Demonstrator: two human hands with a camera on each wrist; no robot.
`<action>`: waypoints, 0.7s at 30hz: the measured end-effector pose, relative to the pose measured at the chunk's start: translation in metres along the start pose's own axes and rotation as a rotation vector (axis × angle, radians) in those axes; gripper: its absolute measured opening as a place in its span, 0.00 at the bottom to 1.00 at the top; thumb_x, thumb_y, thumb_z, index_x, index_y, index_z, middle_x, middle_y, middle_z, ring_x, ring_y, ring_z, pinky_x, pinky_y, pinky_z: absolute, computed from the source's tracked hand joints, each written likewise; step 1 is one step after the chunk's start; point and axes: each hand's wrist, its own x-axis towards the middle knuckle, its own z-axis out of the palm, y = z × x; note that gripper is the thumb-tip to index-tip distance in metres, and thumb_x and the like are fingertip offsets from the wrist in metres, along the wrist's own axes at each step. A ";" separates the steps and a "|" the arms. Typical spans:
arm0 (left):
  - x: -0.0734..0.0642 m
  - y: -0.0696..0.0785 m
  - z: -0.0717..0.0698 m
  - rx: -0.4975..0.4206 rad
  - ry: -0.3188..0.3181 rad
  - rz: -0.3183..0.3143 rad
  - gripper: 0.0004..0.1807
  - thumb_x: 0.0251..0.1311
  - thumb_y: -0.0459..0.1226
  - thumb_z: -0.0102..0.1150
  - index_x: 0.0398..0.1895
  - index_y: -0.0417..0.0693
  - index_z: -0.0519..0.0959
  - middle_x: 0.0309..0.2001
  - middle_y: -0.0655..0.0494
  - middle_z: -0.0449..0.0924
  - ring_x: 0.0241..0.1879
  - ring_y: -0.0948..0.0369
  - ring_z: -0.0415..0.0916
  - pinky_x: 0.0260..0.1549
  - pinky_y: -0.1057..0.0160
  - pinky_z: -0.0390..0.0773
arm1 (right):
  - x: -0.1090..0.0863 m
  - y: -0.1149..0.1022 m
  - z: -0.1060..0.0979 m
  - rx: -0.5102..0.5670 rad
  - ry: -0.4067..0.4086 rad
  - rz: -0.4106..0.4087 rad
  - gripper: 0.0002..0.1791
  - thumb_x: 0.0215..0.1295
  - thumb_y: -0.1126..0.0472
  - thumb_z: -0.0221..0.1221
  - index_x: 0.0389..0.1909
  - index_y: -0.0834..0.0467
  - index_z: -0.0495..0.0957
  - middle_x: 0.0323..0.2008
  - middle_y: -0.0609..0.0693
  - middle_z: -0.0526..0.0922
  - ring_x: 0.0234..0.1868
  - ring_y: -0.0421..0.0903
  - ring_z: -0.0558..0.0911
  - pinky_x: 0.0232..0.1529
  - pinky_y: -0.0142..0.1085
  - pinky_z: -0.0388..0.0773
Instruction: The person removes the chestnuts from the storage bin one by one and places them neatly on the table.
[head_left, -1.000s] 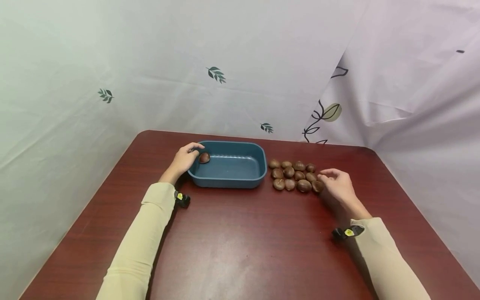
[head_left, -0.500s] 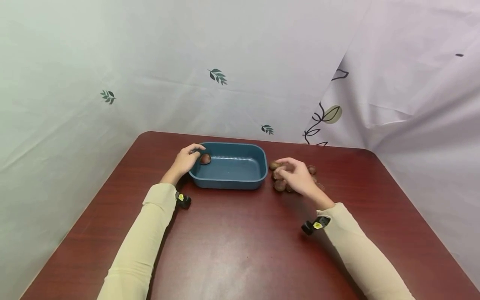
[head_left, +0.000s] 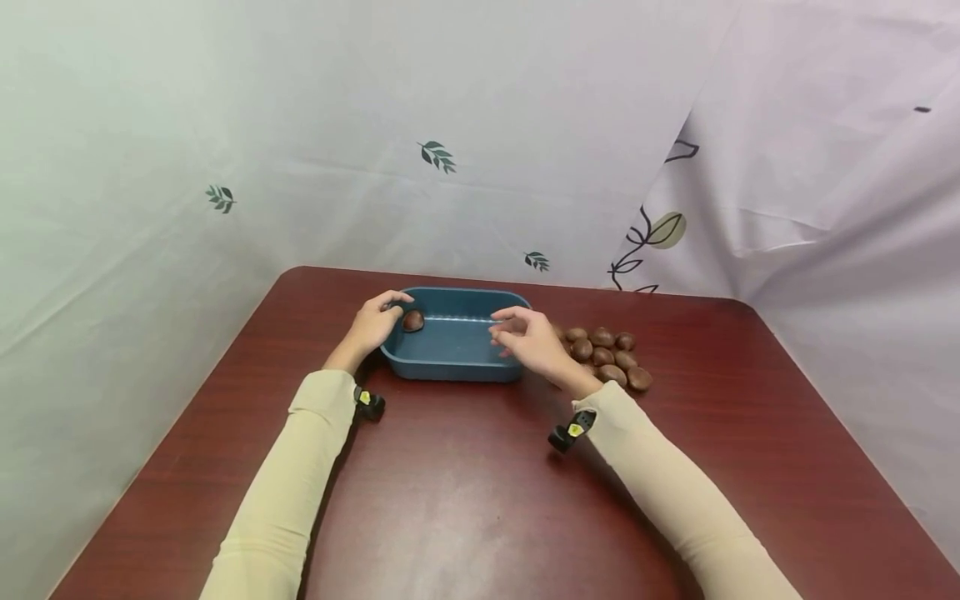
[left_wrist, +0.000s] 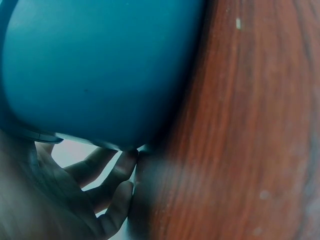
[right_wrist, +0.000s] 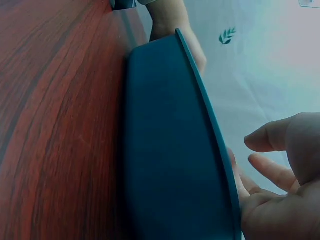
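Observation:
My left hand (head_left: 372, 323) grips the left end of a blue rectangular plastic tray (head_left: 450, 371), its fingers against the outer wall in the left wrist view. One brown chestnut (head_left: 413, 321) lies inside, close to that hand. Over the tray's right end is my right hand (head_left: 528, 337), thumb and fingers parted with nothing seen between them. In the right wrist view its lower fingers pass behind the tray rim (right_wrist: 212, 125). To the right lies a group of several chestnuts (head_left: 602, 357) on the table, partly hidden by the right hand.
The dark red wooden table (head_left: 435, 500) reaches back to a whitish cloth (head_left: 337, 150) printed with leaves, which also hangs at both sides. A small black camera (head_left: 371, 406) is strapped to the left wrist, another camera (head_left: 562, 436) to the right.
My right hand has moved left, from the far right of the chestnut group across it to the tray's right end. The left hand stays on the tray.

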 end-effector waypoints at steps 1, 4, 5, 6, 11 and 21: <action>0.000 0.000 0.000 -0.004 0.000 0.001 0.19 0.72 0.37 0.41 0.60 0.51 0.76 0.72 0.47 0.62 0.50 0.47 0.67 0.46 0.49 0.64 | 0.001 0.000 0.001 0.005 -0.001 0.005 0.20 0.70 0.69 0.55 0.61 0.68 0.73 0.50 0.71 0.81 0.47 0.61 0.84 0.37 0.42 0.83; 0.000 -0.001 0.001 -0.017 0.000 0.006 0.19 0.72 0.37 0.41 0.60 0.51 0.76 0.72 0.47 0.62 0.55 0.46 0.67 0.49 0.47 0.65 | 0.003 -0.001 0.004 0.017 0.000 0.010 0.22 0.69 0.70 0.55 0.63 0.67 0.71 0.50 0.71 0.80 0.46 0.62 0.84 0.37 0.43 0.83; 0.001 -0.001 0.001 -0.018 0.001 0.007 0.19 0.72 0.37 0.41 0.60 0.51 0.76 0.72 0.47 0.62 0.56 0.46 0.67 0.49 0.47 0.65 | 0.003 -0.001 0.004 0.016 -0.002 0.013 0.22 0.69 0.70 0.55 0.64 0.67 0.70 0.50 0.71 0.80 0.47 0.62 0.84 0.37 0.42 0.83; 0.001 -0.002 0.002 -0.016 0.002 0.005 0.19 0.72 0.37 0.41 0.60 0.51 0.76 0.72 0.47 0.62 0.57 0.46 0.67 0.50 0.47 0.65 | 0.003 -0.002 0.005 0.017 -0.006 0.019 0.23 0.69 0.70 0.54 0.64 0.67 0.70 0.50 0.71 0.80 0.47 0.63 0.84 0.37 0.42 0.83; 0.001 -0.002 0.002 -0.005 0.000 0.003 0.19 0.72 0.38 0.41 0.60 0.52 0.76 0.72 0.47 0.62 0.52 0.47 0.67 0.47 0.48 0.64 | 0.007 -0.002 0.008 0.006 -0.022 0.033 0.23 0.70 0.69 0.55 0.65 0.66 0.69 0.52 0.70 0.80 0.47 0.63 0.84 0.37 0.41 0.83; 0.001 -0.002 0.001 -0.007 0.000 -0.001 0.19 0.73 0.38 0.41 0.60 0.52 0.76 0.72 0.48 0.61 0.52 0.47 0.66 0.46 0.48 0.63 | 0.018 -0.005 0.017 -0.039 -0.067 0.043 0.24 0.70 0.66 0.56 0.66 0.62 0.69 0.54 0.68 0.80 0.47 0.59 0.85 0.38 0.41 0.83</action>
